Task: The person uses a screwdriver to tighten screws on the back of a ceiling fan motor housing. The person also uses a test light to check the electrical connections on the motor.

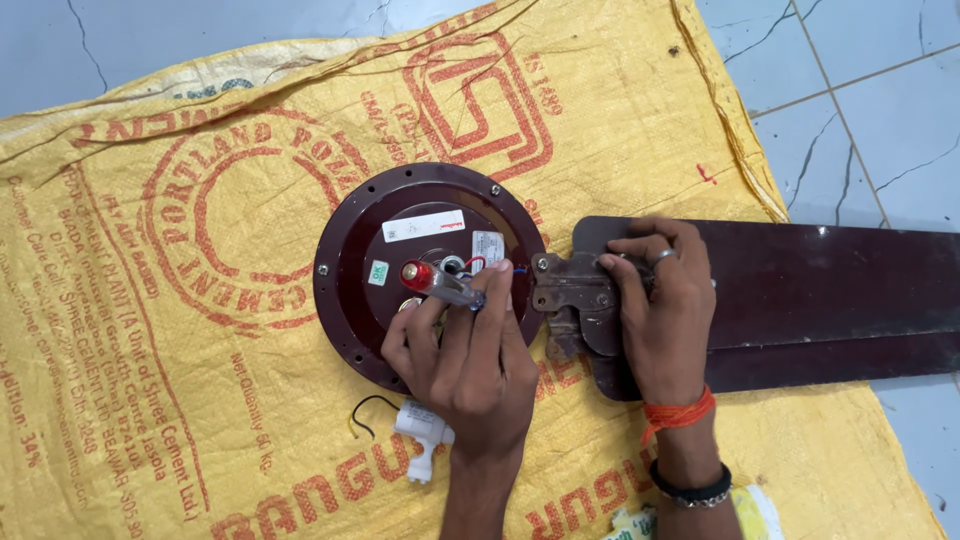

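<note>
A dark maroon ceiling fan motor (350,250) lies flat on a yellow woven sack (150,300), with white stickers and short wires at its centre. My left hand (465,360) is shut on a screwdriver (440,282) with a red and clear handle, held over the motor's middle. My right hand (660,300) presses on the metal bracket (570,290) of a dark maroon fan blade (830,300) that butts against the motor's right rim. An orange thread and a dark bracelet circle that wrist.
A small white capacitor with a black wire (420,435) lies on the sack just below the motor. The sack rests on a pale tiled floor (870,100); the blade reaches past the sack's right edge onto the tiles.
</note>
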